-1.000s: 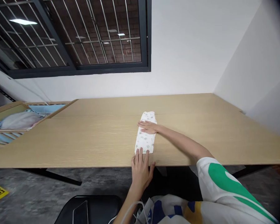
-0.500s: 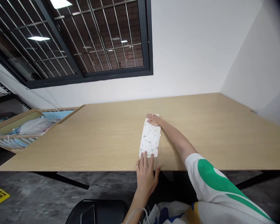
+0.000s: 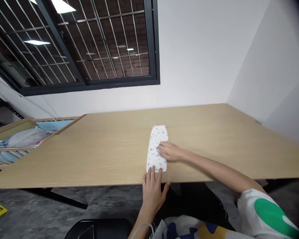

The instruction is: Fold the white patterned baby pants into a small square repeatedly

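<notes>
A white cloth [image 3: 156, 139] with a small printed pattern lies folded into a long, narrow strip on the wooden table. Its exact kind cannot be made out. The fingertips of my left hand [image 3: 153, 189] rest on the near end of the cloth, fingers stretched and thumb apart. My right hand [image 3: 171, 151] lies over the cloth's right edge around its middle, palm down with fingers extended. Part of the right edge is hidden under that hand.
The light wooden table [image 3: 102, 152] runs up to the white wall below a barred window [image 3: 109, 43]. A wooden crib [image 3: 32, 149] with blue lining and bundled fabric adjoins the left end. A black chair [image 3: 99, 229] stands at the near side.
My right hand has slid from the far end of the cloth toward me, to its middle. The left hand stays at the near end. The view has shifted slightly.
</notes>
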`<state>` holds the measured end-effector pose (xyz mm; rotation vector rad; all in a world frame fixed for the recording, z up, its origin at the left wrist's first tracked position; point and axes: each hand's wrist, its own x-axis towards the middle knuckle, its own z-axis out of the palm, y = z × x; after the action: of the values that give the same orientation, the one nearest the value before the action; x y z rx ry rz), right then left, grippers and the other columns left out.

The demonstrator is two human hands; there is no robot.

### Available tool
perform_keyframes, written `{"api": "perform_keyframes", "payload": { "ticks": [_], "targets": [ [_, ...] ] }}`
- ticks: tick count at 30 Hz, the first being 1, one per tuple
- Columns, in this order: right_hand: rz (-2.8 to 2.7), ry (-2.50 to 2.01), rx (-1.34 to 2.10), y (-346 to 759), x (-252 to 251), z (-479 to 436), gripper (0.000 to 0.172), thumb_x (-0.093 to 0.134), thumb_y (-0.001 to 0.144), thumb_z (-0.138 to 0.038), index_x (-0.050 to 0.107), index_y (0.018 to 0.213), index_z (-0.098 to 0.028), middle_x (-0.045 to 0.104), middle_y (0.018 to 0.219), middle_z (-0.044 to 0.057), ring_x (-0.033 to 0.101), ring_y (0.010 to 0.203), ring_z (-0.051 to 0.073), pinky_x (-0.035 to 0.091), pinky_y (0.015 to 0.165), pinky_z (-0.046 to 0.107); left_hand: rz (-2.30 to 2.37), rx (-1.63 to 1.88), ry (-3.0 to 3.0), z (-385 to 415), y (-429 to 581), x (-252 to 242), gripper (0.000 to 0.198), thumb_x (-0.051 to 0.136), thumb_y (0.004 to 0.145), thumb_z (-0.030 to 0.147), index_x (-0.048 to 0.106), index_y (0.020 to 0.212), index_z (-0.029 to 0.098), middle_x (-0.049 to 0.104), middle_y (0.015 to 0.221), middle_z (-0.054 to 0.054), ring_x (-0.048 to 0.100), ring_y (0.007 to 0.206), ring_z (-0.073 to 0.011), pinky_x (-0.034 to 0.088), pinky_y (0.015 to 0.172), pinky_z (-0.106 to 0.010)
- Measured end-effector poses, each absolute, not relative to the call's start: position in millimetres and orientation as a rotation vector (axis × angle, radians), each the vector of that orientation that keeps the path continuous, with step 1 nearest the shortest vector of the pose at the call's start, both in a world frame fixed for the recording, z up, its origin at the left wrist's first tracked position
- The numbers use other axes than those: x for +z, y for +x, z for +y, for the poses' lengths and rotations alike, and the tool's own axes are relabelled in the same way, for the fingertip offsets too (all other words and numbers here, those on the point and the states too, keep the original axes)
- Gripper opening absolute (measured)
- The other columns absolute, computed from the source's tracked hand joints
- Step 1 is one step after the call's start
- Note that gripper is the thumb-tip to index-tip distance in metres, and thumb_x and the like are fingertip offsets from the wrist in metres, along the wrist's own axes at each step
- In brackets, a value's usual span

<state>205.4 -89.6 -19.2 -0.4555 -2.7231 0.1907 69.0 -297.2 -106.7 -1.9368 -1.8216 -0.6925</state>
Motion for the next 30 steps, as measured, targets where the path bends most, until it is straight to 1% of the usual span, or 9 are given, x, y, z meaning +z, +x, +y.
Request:
{"api": "perform_keyframes", "payload": {
  "ticks": [3, 5, 7, 10, 13, 16, 18, 23, 30],
  "targets": [
    [-2.781, -0.409, 0.306, 244, -24, -136, 0.037, 0.046, 0.108, -0.04, 0.068, 0.127, -0.016, 0.072, 0.115, 0.014, 0.067, 0.106, 0.027, 0.053, 0.098, 0.044, -1.792, -0.677, -1.98, -306, 70, -103, 0.051, 0.066, 0.098, 0.042, 0.062, 0.146, 0.028, 0.062, 0.148, -0.013, 0.057, 0.132, -0.0329, 0.041, 0.106, -0.048],
    [-2.795, -0.435, 0.311, 265, -34, -158, 0.041, 0.057, 0.104, -0.048, 0.066, 0.13, -0.018, 0.071, 0.121, 0.014, 0.067, 0.111, 0.028, 0.053, 0.099, 0.044, -1.762, -0.647, -2.017, -312, 68, -103, 0.048, 0.065, 0.097, 0.026, 0.062, 0.145, 0.032, 0.066, 0.142, -0.011, 0.06, 0.124, -0.0297, 0.042, 0.102, -0.046],
    [-2.79, -0.472, 0.245, 281, -49, -176, 0.05, 0.068, 0.097, -0.052, 0.063, 0.135, -0.021, 0.067, 0.134, 0.015, 0.064, 0.12, 0.031, 0.052, 0.103, 0.046, -1.73, -0.621, -2.07, -316, 64, -102, 0.059, 0.058, 0.092, 0.006, 0.061, 0.145, 0.033, 0.068, 0.138, -0.009, 0.062, 0.118, -0.0265, 0.042, 0.099, -0.044],
    [-2.762, -0.498, 0.084, 292, -70, -194, 0.049, 0.072, 0.095, -0.041, 0.059, 0.138, -0.021, 0.063, 0.141, 0.017, 0.062, 0.125, 0.033, 0.052, 0.103, 0.048, -1.691, -0.664, -2.161, -320, 59, -98, 0.069, 0.05, 0.085, -0.007, 0.063, 0.142, 0.029, 0.071, 0.13, -0.008, 0.065, 0.113, -0.023, 0.042, 0.096, -0.042],
    [-2.705, -0.519, -0.075, 295, -79, -207, 0.028, 0.06, 0.099, -0.019, 0.063, 0.127, -0.021, 0.068, 0.129, 0.016, 0.066, 0.113, 0.03, 0.054, 0.095, 0.047, -1.637, -0.767, -2.252, -323, 58, -87, 0.06, 0.05, 0.09, -0.004, 0.065, 0.137, 0.029, 0.074, 0.119, -0.005, 0.067, 0.106, -0.0194, 0.043, 0.091, -0.037],
    [-2.693, -0.547, -0.096, 298, -71, -219, 0.027, 0.05, 0.097, -0.008, 0.066, 0.112, -0.023, 0.072, 0.108, 0.011, 0.067, 0.096, 0.027, 0.054, 0.086, 0.043, -1.58, -0.852, -2.406, -328, 61, -69, 0.047, 0.048, 0.1, 0.003, 0.064, 0.135, 0.029, 0.076, 0.115, -0.003, 0.068, 0.101, -0.0169, 0.044, 0.089, -0.033],
    [-2.705, -0.548, 0.009, 304, -57, -227, 0.027, 0.049, 0.099, -0.01, 0.066, 0.112, -0.025, 0.072, 0.101, 0.009, 0.067, 0.091, 0.027, 0.054, 0.082, 0.042, -1.54, -0.954, -2.49, -333, 63, -58, 0.038, 0.049, 0.104, 0.008, 0.064, 0.132, 0.028, 0.077, 0.112, -0.002, 0.068, 0.098, -0.0165, 0.045, 0.088, -0.032],
    [-2.738, -0.498, 0.358, 316, -7, -244, 0.023, 0.046, 0.11, -0.032, 0.065, 0.122, -0.028, 0.073, 0.101, 0.006, 0.069, 0.097, 0.025, 0.054, 0.085, 0.04, -1.4, -1.286, -2.454, -342, 61, -36, 0.026, 0.056, 0.103, 0.014, 0.065, 0.125, 0.025, 0.078, 0.106, -0.003, 0.071, 0.094, -0.0168, 0.048, 0.085, -0.032],
    [-2.441, -0.586, 0.505, 290, 34, -196, 0.032, 0.044, 0.111, -0.042, 0.067, 0.122, -0.024, 0.072, 0.108, 0.009, 0.068, 0.098, 0.024, 0.053, 0.087, 0.038, -1.387, -1.62, -1.793, -317, 54, -28, 0.02, 0.065, 0.097, 0.013, 0.066, 0.115, 0.022, 0.071, 0.111, -0.007, 0.07, 0.105, -0.0209, 0.055, 0.088, -0.037]
  ]
}}
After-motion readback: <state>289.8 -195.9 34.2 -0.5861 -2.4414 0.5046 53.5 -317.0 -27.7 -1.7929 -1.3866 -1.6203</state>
